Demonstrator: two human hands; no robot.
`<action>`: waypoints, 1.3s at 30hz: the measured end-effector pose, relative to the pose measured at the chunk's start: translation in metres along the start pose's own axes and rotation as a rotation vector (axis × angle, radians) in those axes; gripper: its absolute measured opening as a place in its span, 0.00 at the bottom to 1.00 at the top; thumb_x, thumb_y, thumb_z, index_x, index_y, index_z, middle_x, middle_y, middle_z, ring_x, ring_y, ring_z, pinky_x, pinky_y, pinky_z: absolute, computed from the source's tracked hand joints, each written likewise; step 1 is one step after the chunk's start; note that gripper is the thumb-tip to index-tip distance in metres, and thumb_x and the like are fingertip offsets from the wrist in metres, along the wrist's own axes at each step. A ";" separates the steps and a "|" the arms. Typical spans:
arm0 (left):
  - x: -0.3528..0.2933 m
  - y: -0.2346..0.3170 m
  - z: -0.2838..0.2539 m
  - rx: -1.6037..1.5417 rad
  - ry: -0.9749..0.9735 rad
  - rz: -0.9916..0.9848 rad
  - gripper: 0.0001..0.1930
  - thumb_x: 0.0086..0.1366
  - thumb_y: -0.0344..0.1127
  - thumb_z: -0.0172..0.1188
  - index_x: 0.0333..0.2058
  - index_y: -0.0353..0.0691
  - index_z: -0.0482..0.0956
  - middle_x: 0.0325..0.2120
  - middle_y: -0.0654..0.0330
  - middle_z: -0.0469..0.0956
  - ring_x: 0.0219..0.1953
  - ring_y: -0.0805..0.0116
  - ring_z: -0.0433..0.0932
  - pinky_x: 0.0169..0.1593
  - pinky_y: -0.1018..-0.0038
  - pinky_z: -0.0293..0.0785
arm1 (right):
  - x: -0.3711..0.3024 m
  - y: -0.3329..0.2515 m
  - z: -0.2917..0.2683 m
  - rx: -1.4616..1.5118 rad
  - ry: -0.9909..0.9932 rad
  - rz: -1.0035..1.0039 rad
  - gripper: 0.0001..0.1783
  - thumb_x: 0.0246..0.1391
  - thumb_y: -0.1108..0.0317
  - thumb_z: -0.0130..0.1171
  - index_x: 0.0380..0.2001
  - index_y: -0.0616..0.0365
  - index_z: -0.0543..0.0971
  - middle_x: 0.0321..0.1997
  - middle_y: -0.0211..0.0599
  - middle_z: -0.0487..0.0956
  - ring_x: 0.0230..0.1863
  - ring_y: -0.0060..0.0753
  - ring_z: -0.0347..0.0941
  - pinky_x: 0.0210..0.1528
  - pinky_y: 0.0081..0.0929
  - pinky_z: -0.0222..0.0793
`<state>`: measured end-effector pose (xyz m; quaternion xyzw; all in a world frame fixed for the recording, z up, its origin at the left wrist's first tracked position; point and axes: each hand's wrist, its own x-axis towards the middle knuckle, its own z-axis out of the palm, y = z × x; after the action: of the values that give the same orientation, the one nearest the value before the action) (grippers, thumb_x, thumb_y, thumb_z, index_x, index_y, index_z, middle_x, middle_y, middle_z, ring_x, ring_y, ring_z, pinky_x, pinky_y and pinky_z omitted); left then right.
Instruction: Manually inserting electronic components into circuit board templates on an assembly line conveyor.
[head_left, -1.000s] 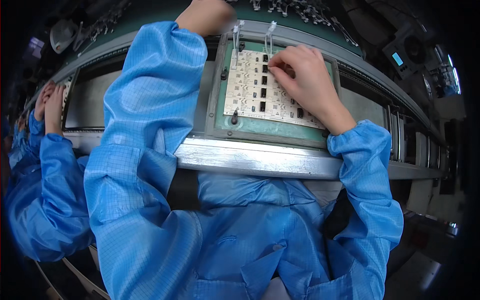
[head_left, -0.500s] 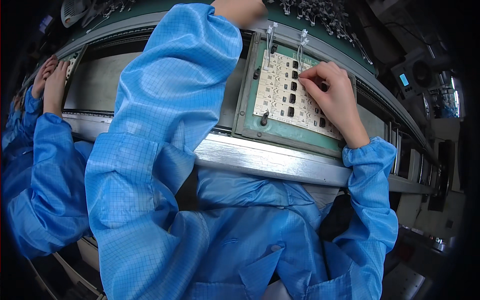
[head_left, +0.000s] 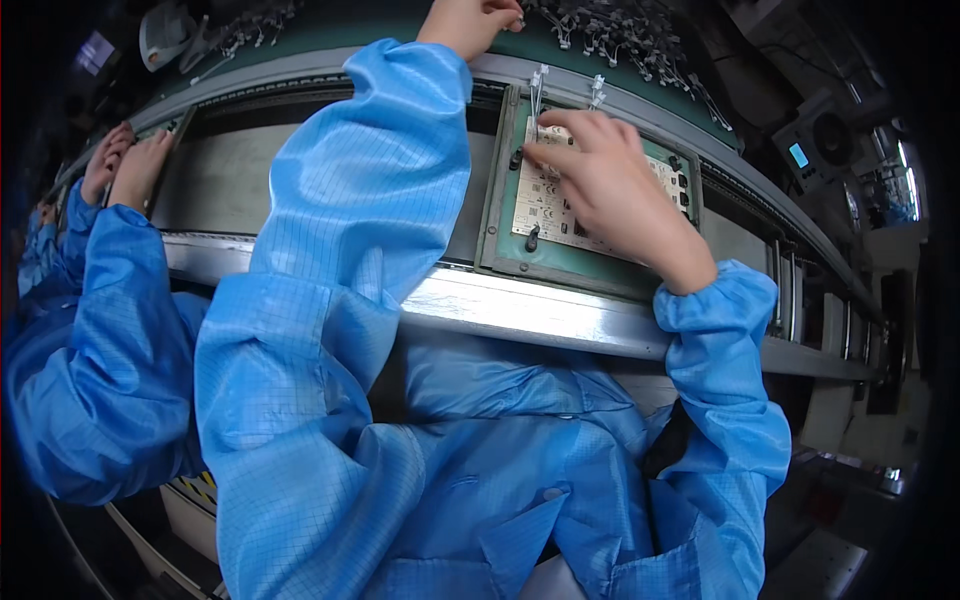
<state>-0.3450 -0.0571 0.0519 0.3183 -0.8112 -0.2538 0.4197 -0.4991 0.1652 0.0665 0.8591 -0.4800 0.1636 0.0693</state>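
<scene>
Reaching over the pale circuit-board panel (head_left: 545,215), the right hand (head_left: 610,190) has its thumb and forefinger at the panel's upper left corner, just beside a white wire lead (head_left: 537,95). Its grip looks narrow, the fingertips a little apart; whether they hold the wire, I cannot tell. The panel lies flat in a green carrier (head_left: 560,262), where black clips (head_left: 532,240) stand along its edges, and the hand hides much of its middle. A second wire lead (head_left: 597,92) also pokes out by the carrier's far edge. The left hand (head_left: 465,28) is stretched beyond the far rail (head_left: 505,68), above the green tabletop (head_left: 330,30), with its fingers bent together; what, if anything, sits in that grip is too small to tell. Just right of it lies a heap of white connectors (head_left: 620,40). A metal rail (head_left: 530,307) runs along the near side of the carrier. At far left, a co-worker's hands (head_left: 135,170) are close together, and at right stands a device with a lit screen (head_left: 798,155).
</scene>
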 end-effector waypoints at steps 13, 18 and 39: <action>-0.112 0.109 -0.012 0.176 0.085 0.113 0.06 0.60 0.30 0.65 0.37 0.40 0.83 0.33 0.60 0.84 0.40 0.70 0.82 0.48 0.71 0.73 | -0.029 0.167 -0.025 -0.010 0.422 0.605 0.18 0.55 0.67 0.56 0.50 0.54 0.80 0.50 0.43 0.79 0.55 0.47 0.74 0.59 0.40 0.69; -0.148 0.117 0.003 0.494 -0.009 0.118 0.03 0.57 0.32 0.66 0.31 0.45 0.83 0.34 0.65 0.82 0.45 0.64 0.76 0.54 0.61 0.61 | -0.080 0.240 0.002 -0.488 0.180 0.940 0.18 0.58 0.51 0.58 0.47 0.44 0.82 0.53 0.36 0.78 0.58 0.46 0.71 0.57 0.55 0.63; -0.151 0.109 0.002 0.512 -0.124 -0.099 0.05 0.55 0.35 0.68 0.32 0.50 0.89 0.43 0.72 0.79 0.54 0.59 0.67 0.58 0.57 0.54 | -0.059 0.222 -0.048 0.710 0.917 0.613 0.07 0.60 0.69 0.61 0.34 0.63 0.79 0.28 0.34 0.82 0.31 0.21 0.77 0.33 0.19 0.69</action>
<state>-0.3122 0.1262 0.0460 0.4373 -0.8565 -0.0796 0.2623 -0.7263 0.1083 0.0819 0.4974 -0.5417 0.6739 -0.0706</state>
